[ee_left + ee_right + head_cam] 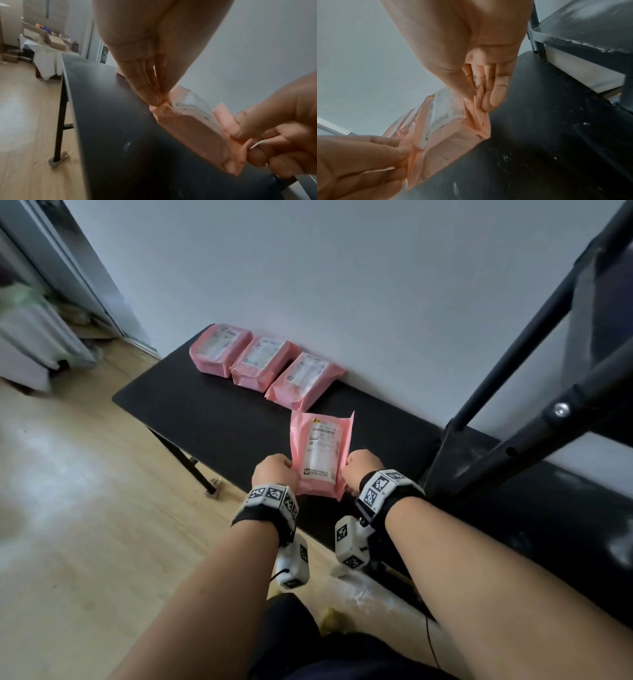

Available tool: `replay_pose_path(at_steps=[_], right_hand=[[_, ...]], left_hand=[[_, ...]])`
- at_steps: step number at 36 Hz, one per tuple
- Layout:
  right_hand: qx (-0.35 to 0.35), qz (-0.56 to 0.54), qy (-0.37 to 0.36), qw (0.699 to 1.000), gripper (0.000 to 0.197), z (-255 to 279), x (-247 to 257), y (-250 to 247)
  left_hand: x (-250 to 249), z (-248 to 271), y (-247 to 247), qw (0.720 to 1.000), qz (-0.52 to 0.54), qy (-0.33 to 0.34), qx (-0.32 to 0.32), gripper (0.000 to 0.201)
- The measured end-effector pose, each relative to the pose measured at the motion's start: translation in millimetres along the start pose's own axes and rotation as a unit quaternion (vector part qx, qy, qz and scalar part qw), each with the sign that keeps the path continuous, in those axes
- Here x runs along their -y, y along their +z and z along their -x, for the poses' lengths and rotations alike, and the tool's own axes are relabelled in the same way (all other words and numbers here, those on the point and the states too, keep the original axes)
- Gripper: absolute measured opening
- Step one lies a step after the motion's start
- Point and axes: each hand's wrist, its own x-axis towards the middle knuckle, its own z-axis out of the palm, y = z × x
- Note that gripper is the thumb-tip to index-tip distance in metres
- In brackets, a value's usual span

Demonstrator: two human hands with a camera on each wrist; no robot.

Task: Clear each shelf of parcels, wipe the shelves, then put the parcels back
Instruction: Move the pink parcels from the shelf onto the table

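A pink parcel (320, 451) with a white label is held just over the black table (205, 409), tilted up at its far end. My left hand (274, 472) pinches its left near edge and my right hand (361, 467) pinches its right near edge. The left wrist view shows my left fingers (150, 94) nipping a corner of the pink parcel (192, 129), with the right hand (274, 135) on the other side. In the right wrist view my right fingers (493, 98) pinch the pink parcel (450, 135). Three more pink parcels (260, 364) lie in a row by the wall.
A black metal shelf frame (513, 405) rises at the right, its dusty shelf board (590, 27) close to my right hand. The table stands against a white wall (342, 268). Wooden floor (68, 508) lies to the left, with cluttered boxes (51, 39) farther off.
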Motion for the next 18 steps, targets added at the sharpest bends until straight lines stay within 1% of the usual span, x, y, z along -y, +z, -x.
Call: replay_pose_path(at_steps=[5,9,14,18], right_hand=[[-0.014,0.001,0.031,0.999,0.018,-30.0,3.6,-11.3],[-0.023,-0.045,0.088,0.995,0.016,-53.4,2.7,-25.0],[-0.040,-0.107,0.142,0.983,0.017,-81.4,13.3,-36.6],[-0.071,-0.155,0.163,0.972,0.022,-98.7,22.6,-41.8]], left_hand=[[-23.9,-44.0,6.4,0.999,-0.020,0.032,0.023,0.014],[-43.7,-76.3,11.5,0.998,-0.027,0.052,0.039,0.016],[-70.6,-124.2,8.2,0.989,-0.070,0.103,0.085,0.013],[-86.7,-154.5,6.1,0.974,-0.105,0.144,0.137,0.021]])
